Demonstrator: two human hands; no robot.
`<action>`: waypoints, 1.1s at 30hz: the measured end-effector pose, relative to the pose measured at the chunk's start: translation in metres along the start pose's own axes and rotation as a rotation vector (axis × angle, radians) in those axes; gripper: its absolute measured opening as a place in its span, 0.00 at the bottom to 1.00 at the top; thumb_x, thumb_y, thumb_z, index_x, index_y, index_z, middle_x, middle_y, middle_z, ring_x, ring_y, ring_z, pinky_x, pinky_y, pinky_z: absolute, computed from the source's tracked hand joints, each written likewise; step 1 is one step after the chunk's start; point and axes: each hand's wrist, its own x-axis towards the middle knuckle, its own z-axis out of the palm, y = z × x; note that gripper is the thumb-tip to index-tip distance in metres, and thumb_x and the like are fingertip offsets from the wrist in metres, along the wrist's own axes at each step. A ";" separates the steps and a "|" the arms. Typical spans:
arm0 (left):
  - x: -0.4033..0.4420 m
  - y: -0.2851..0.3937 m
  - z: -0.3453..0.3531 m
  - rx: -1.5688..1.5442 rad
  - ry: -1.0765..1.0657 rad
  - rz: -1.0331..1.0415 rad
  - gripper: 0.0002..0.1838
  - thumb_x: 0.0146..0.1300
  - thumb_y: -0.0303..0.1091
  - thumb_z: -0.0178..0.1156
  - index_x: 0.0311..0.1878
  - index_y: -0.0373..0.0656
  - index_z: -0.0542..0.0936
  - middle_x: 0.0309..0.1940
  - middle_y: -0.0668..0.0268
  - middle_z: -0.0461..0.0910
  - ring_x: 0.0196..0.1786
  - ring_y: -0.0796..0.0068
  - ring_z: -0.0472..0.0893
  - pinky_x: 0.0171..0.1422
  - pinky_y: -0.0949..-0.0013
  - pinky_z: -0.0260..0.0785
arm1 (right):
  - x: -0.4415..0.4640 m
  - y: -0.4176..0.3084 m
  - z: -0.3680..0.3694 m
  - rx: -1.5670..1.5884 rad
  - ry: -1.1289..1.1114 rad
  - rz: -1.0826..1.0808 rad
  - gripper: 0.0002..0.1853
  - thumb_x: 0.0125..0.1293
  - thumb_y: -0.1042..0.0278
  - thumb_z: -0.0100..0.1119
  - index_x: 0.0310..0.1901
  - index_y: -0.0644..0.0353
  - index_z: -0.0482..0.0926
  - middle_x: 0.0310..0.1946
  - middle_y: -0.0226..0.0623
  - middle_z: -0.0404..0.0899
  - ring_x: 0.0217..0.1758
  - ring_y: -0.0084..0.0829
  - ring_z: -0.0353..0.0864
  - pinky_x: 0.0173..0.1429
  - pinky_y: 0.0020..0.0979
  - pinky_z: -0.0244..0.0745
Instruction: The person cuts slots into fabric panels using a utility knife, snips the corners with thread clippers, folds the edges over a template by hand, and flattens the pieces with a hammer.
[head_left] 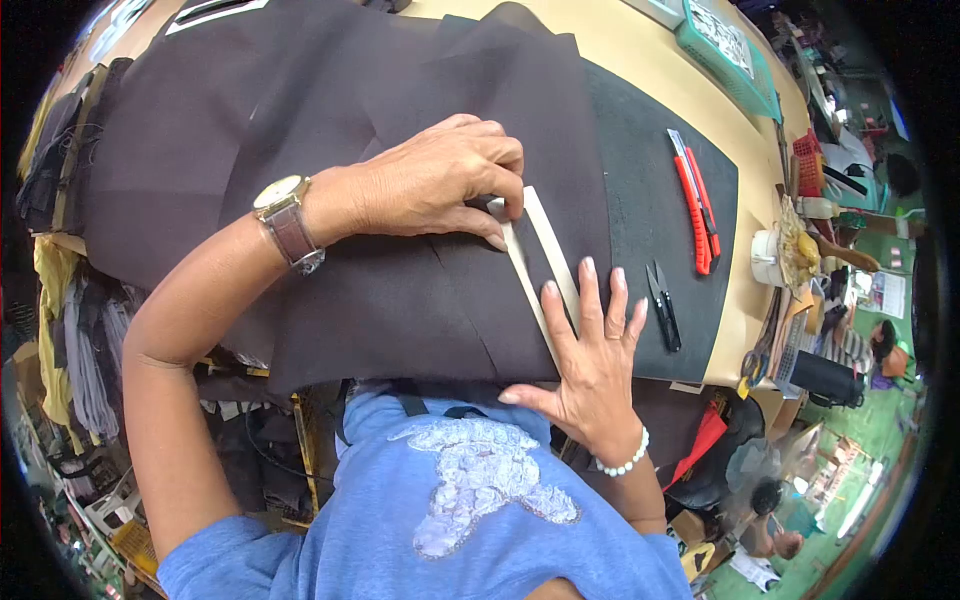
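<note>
Dark brown fabric [330,140] is spread over the table in front of me. On it lies a narrow cream frame-like template [546,235], two pale strips with a dark gap between them. My left hand [450,180], with a watch at its wrist, is closed in a pinch at the template's far end. A small pale bit shows by its fingertips, but what they hold is hidden. My right hand [592,370], wearing a beaded bracelet, lies open with fingers spread over the template's near end and the fabric.
A red utility knife [694,205] and black thread snips [662,305] lie on the dark mat [640,130] to the right. A green basket [730,60] stands at the back right. Scissors [752,370] and a white cup [768,258] are along the right edge.
</note>
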 end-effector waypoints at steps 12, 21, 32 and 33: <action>-0.005 -0.001 0.005 -0.061 0.103 -0.081 0.37 0.47 0.37 0.70 0.62 0.44 0.69 0.38 0.66 0.76 0.45 0.66 0.73 0.58 0.61 0.63 | 0.065 -0.003 -0.005 -0.043 0.053 -0.097 0.56 0.46 0.18 0.48 0.70 0.52 0.57 0.73 0.50 0.44 0.75 0.59 0.35 0.67 0.70 0.32; -0.010 -0.006 0.010 -0.064 0.156 -0.045 0.41 0.46 0.40 0.71 0.65 0.45 0.66 0.40 0.66 0.77 0.45 0.66 0.74 0.56 0.62 0.65 | -0.005 0.004 -0.011 -0.106 -0.103 -0.046 0.49 0.46 0.17 0.45 0.67 0.38 0.65 0.72 0.51 0.47 0.75 0.59 0.34 0.69 0.66 0.23; -0.036 0.015 0.016 0.052 0.161 -0.173 0.44 0.52 0.45 0.68 0.70 0.47 0.59 0.55 0.65 0.76 0.62 0.67 0.72 0.75 0.45 0.46 | 0.061 0.005 -0.010 -0.117 0.131 -0.170 0.49 0.50 0.21 0.47 0.67 0.50 0.64 0.72 0.50 0.47 0.75 0.56 0.39 0.68 0.68 0.34; -0.037 0.015 0.017 0.061 0.168 -0.167 0.44 0.52 0.46 0.68 0.70 0.47 0.58 0.55 0.64 0.76 0.63 0.67 0.71 0.75 0.45 0.46 | 0.066 0.005 -0.002 -0.133 0.134 -0.193 0.50 0.50 0.20 0.47 0.67 0.49 0.64 0.72 0.49 0.46 0.75 0.56 0.38 0.68 0.68 0.33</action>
